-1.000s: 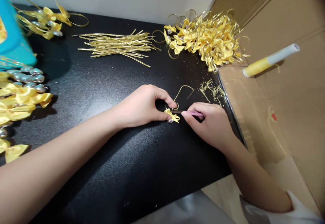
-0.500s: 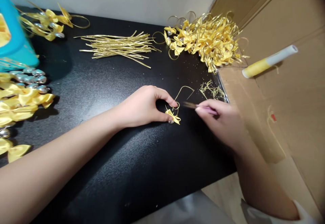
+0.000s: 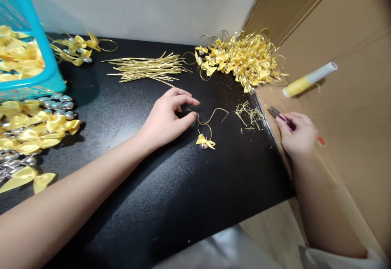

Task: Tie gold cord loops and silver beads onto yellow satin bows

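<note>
Near the middle of the frame my left hand (image 3: 165,118) rests on the black table (image 3: 159,204), thumb and forefinger pinched on the thin gold cord (image 3: 210,119) of a small bow ornament (image 3: 205,141). The cord makes a round loop just above the bow, then runs on in a loose arc to the right with a short bent tail. The bow itself is yellow satin ribbon with two short wings, and a little silver bead sits under its knot; it lies flat on the table just below and to the right of my fingertips, apart from them. At the right, past the table edge, my right hand (image 3: 297,134) lies on the cardboard (image 3: 351,110), fingers curled around a small pair of snips (image 3: 279,115) with a pinkish handle, the dark blades pointing up and left. Between the hands lies a scatter of gold cord trimmings (image 3: 250,114). Higher up sit a bundle of cut gold cords (image 3: 149,66) and a heap of finished bows (image 3: 244,55); at the left edge, a turquoise basket (image 3: 45,63) and more bows (image 3: 33,128). I can read no writing on anything, and the yellow and white tube (image 3: 308,79) at the right shows no label.
</note>
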A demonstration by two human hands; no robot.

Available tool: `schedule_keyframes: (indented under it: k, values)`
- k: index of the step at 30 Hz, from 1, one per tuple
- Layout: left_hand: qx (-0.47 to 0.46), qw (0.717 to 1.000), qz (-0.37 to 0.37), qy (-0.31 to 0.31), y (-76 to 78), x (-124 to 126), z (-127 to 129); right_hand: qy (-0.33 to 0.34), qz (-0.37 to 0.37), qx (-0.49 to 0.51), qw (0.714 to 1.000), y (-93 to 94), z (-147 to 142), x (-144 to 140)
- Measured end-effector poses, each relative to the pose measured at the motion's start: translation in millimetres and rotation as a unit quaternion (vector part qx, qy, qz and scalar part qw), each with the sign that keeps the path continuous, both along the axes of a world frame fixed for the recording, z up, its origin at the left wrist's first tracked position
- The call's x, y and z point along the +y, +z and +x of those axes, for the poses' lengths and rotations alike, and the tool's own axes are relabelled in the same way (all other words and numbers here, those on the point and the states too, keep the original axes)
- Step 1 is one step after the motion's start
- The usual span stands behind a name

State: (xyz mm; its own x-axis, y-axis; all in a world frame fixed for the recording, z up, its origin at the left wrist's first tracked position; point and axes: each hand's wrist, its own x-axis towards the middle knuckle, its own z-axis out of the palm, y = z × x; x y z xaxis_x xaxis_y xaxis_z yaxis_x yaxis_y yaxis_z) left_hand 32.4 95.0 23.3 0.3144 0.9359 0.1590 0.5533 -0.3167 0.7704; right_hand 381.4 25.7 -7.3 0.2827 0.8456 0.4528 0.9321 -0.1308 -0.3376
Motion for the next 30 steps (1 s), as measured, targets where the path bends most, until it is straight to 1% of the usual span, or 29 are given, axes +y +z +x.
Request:
schedule_keyframes:
  k: [1,2,3,5,7,9,10,11,12,13,14,15,16,18,21,23,25,27,28,30]
  values:
    - [0.024,0.999,0.024,-0.006,2.9,-2,0,0.007,-0.001,0.005,1.0,-1.3,0,1]
    - [0.053,0.998,0.023,-0.017,6.5,-4,1,0.014,-0.004,0.006,1.0,-2.6,1,2]
    - [0.088,0.996,-0.002,-0.032,10.5,-6,1,0.02,-0.008,0.007,1.0,-3.5,3,2]
    - [0.151,0.984,-0.079,-0.059,17.5,-10,2,0.026,-0.017,0.006,0.999,-2.4,5,3]
    - [0.189,0.971,-0.129,-0.068,21.0,-12,3,0.023,-0.01,-0.007,1.0,4.8,-1,2]
    - [0.203,0.968,-0.126,-0.072,20.7,-15,6,0.023,0.017,-0.018,0.999,18.5,-21,0]
    - [0.209,0.968,-0.115,-0.077,19.6,-16,7,0.042,0.006,-0.01,0.999,26.7,-37,-2]
    - [0.216,0.967,-0.1,-0.088,18.2,-18,9,0.056,0.019,0.019,0.998,34.9,-56,-3]
    - [0.222,0.966,-0.082,-0.105,16.8,-20,11,0.1,-0.025,0.056,0.993,42.5,-76,-4]
    - [0.226,0.964,-0.062,-0.126,15.6,-22,13,0.145,-0.11,0.097,0.978,48.8,-97,-6]
    - [0.226,0.962,-0.045,-0.146,14.8,-25,15,0.188,-0.196,0.128,0.954,53.6,-116,-6]
    - [0.221,0.961,-0.032,-0.163,14.6,-28,16,0.217,-0.267,0.14,0.928,56.8,-133,-6]
    - [0.21,0.963,-0.024,-0.17,14.9,-31,17,0.223,-0.303,0.139,0.916,58.7,-147,-5]
    - [0.171,0.973,-0.015,-0.154,17.1,-36,17,0.238,-0.333,0.137,0.902,60.1,-162,-1]
    - [0.101,0.989,0.036,-0.098,22.8,-38,12,0.245,-0.29,0.169,0.909,62.1,-163,7]
    - [0.059,0.993,0.08,-0.057,25.6,-37,8,0.26,-0.271,0.209,0.903,64.6,-162,11]
    - [0.034,0.991,0.129,-0.021,25.3,-36,5,0.292,-0.275,0.267,0.876,66.1,-163,13]
    - [0.04,0.981,0.188,0.001,21.0,-36,2,0.322,-0.269,0.327,0.847,64.5,-169,13]
    - [0.052,0.975,0.217,0.006,17.7,-36,0,0.328,-0.255,0.347,0.841,62.4,-172,13]
    - [0.077,0.961,0.264,0.011,10.1,-37,-2,0.331,-0.216,0.358,0.846,56.7,-177,10]
